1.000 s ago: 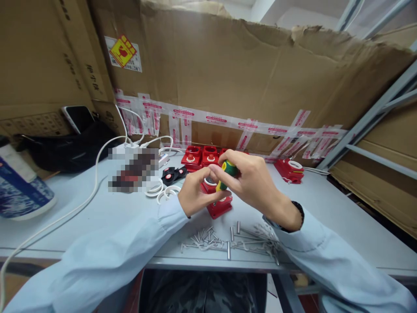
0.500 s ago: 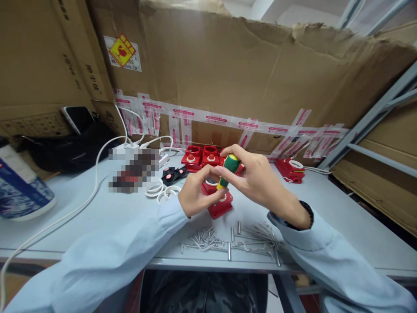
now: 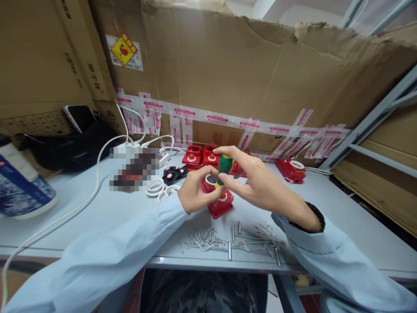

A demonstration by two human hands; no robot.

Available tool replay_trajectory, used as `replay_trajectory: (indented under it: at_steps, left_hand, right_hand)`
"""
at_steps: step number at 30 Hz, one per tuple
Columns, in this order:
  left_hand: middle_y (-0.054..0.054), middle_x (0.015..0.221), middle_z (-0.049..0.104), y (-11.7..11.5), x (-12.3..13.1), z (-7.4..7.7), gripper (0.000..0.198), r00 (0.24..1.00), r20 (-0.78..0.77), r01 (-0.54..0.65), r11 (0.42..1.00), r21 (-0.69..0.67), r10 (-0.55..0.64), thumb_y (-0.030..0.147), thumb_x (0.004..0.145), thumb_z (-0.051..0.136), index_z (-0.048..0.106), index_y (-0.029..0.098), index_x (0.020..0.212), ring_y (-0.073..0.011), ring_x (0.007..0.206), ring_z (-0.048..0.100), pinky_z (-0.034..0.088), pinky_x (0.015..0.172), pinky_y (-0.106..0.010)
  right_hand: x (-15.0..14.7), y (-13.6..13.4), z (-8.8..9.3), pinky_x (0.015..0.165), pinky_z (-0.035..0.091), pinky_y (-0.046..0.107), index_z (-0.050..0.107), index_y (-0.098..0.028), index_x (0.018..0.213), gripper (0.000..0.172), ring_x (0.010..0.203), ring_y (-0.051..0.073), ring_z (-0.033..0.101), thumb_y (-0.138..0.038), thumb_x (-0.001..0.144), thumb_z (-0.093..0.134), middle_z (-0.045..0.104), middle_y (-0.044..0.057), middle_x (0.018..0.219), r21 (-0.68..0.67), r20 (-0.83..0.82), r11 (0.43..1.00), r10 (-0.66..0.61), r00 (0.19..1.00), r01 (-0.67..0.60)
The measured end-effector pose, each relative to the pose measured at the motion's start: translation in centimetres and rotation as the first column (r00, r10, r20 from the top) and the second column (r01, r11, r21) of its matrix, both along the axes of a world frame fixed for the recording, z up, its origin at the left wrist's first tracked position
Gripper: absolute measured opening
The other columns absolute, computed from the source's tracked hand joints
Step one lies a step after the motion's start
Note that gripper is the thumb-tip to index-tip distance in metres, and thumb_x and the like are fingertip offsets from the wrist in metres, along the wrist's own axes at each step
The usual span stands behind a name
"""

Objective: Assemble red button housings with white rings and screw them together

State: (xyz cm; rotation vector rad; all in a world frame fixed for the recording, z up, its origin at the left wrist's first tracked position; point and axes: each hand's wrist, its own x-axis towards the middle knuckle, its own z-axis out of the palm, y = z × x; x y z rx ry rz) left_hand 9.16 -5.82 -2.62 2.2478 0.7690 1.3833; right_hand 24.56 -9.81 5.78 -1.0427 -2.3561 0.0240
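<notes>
My right hand (image 3: 252, 176) grips the green and yellow handle of a screwdriver (image 3: 224, 167), which stands nearly upright. Curled below it, my left hand (image 3: 198, 189) has its thumb and forefinger at the lower end of the handle. Under the screwdriver a red box-shaped housing (image 3: 220, 209) with a white ring-shaped mark sits on the table; my hands cover part of it. The tool's tip is hard to make out against the housing. In front of the housing lie several loose metal pins and screws (image 3: 208, 237).
Several red housings (image 3: 193, 160) line the cardboard wall, and another red housing (image 3: 291, 170) stands to the right. White rings (image 3: 155, 188) and black parts (image 3: 171, 175) lie left of my hands. A white cable (image 3: 97, 174) crosses the table near a blue-and-white tub (image 3: 24, 187).
The screwdriver has turned more upright, its top shifting left. My right hand has moved with it and its wrist has rotated slightly. My left hand stays almost in place.
</notes>
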Motion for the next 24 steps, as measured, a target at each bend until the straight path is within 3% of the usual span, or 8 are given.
replay_trajectory:
  at_steps: [3, 7, 9, 13, 15, 18, 21, 24]
  left_hand:
    - [0.002, 0.077, 0.058, -0.2, 0.0, 0.0, 0.017, 1.000, -0.021, -0.001, 1.000, -0.001, 0.001, 0.018, 0.071, 0.063, 0.053, 0.017, 0.084, -0.0114, 0.070, 0.053, 0.043, 0.067, -0.024]
    - [0.004, 0.075, 0.053, -0.1, 0.1, -0.2, 0.033, 0.999, 0.052, -0.013, 0.999, -0.030, 0.015, 0.026, 0.065, 0.072, 0.046, 0.018, 0.084, -0.0092, 0.063, 0.049, 0.041, 0.059, -0.022]
    - [0.005, 0.070, 0.051, 0.0, 0.1, -0.2, 0.029, 0.997, 0.074, -0.004, 1.000, -0.028, 0.006, 0.026, 0.067, 0.071, 0.046, 0.018, 0.080, -0.0084, 0.060, 0.046, 0.039, 0.056, -0.021]
    - [0.002, 0.073, 0.056, 0.0, 0.0, -0.2, 0.021, 0.991, 0.084, 0.111, 0.992, -0.064, -0.105, 0.023, 0.073, 0.066, 0.049, 0.017, 0.083, -0.0097, 0.064, 0.051, 0.041, 0.058, -0.021]
    - [0.000, 0.079, 0.059, -0.1, 0.0, -0.3, 0.018, 0.986, 0.078, 0.153, 0.984, -0.094, -0.146, 0.020, 0.076, 0.063, 0.050, 0.017, 0.088, -0.0106, 0.070, 0.055, 0.044, 0.063, -0.022]
    - [0.001, 0.081, 0.058, -0.1, 0.2, -0.5, 0.026, 0.991, 0.082, 0.114, 0.989, -0.099, -0.106, 0.022, 0.071, 0.068, 0.050, 0.017, 0.088, -0.0103, 0.070, 0.054, 0.043, 0.064, -0.022]
    - [0.004, 0.068, 0.052, 0.0, 0.3, -0.6, 0.033, 0.994, 0.104, 0.048, 0.994, -0.097, -0.038, 0.029, 0.062, 0.076, 0.048, 0.017, 0.075, -0.0080, 0.059, 0.044, 0.038, 0.054, -0.021]
    - [0.006, 0.059, 0.046, 0.1, 0.4, -0.5, 0.027, 0.995, 0.096, 0.043, 0.992, -0.115, -0.032, 0.026, 0.066, 0.071, 0.046, 0.016, 0.066, -0.0073, 0.055, 0.040, 0.034, 0.051, -0.021]
  right_hand:
    - [0.1, 0.0, 0.1, 0.069, 0.042, 0.025, 0.047, -0.019, 0.115, 0.032, 0.079, 0.014, 0.058, -0.023, 0.084, 0.053, 0.063, 0.004, 0.098, 0.015, 0.019, 0.999, -0.041, 0.999, 0.040]
    - [-0.5, 0.1, -0.1, 0.054, 0.036, 0.024, 0.052, -0.017, 0.097, 0.030, 0.058, 0.014, 0.053, -0.040, 0.079, 0.058, 0.060, -0.001, 0.068, 0.031, 0.020, 0.978, -0.205, 0.979, 0.204]
    - [-0.6, 0.0, -0.2, 0.055, 0.037, 0.024, 0.051, -0.017, 0.094, 0.030, 0.060, 0.014, 0.054, -0.043, 0.080, 0.057, 0.060, 0.000, 0.070, 0.038, 0.001, 0.977, -0.211, 0.977, 0.211]
    - [0.2, -0.2, 0.2, 0.069, 0.040, 0.023, 0.046, -0.019, 0.111, 0.027, 0.078, 0.012, 0.057, -0.025, 0.085, 0.052, 0.062, 0.003, 0.097, -0.040, -0.027, 0.999, -0.022, 0.999, 0.021]
    - [0.5, -0.2, 0.4, 0.070, 0.040, 0.022, 0.045, -0.019, 0.113, 0.029, 0.077, 0.011, 0.057, -0.020, 0.085, 0.052, 0.063, 0.002, 0.095, -0.076, -0.014, 0.997, 0.023, 1.000, -0.024]
    - [0.3, 0.0, 0.3, 0.061, 0.038, 0.022, 0.051, -0.018, 0.098, 0.019, 0.065, 0.011, 0.055, -0.027, 0.082, 0.057, 0.063, -0.001, 0.078, -0.055, 0.011, 0.996, -0.067, 0.998, 0.068]
    - [-0.3, 0.2, 0.0, 0.051, 0.033, 0.023, 0.051, -0.018, 0.082, 0.022, 0.055, 0.012, 0.049, -0.039, 0.079, 0.059, 0.057, -0.002, 0.063, -0.005, 0.012, 0.977, -0.213, 0.977, 0.213]
    - [-0.3, 0.0, -0.1, 0.055, 0.036, 0.023, 0.052, -0.018, 0.086, 0.023, 0.061, 0.013, 0.052, -0.040, 0.082, 0.055, 0.060, 0.000, 0.069, -0.008, -0.009, 0.984, -0.181, 0.984, 0.181]
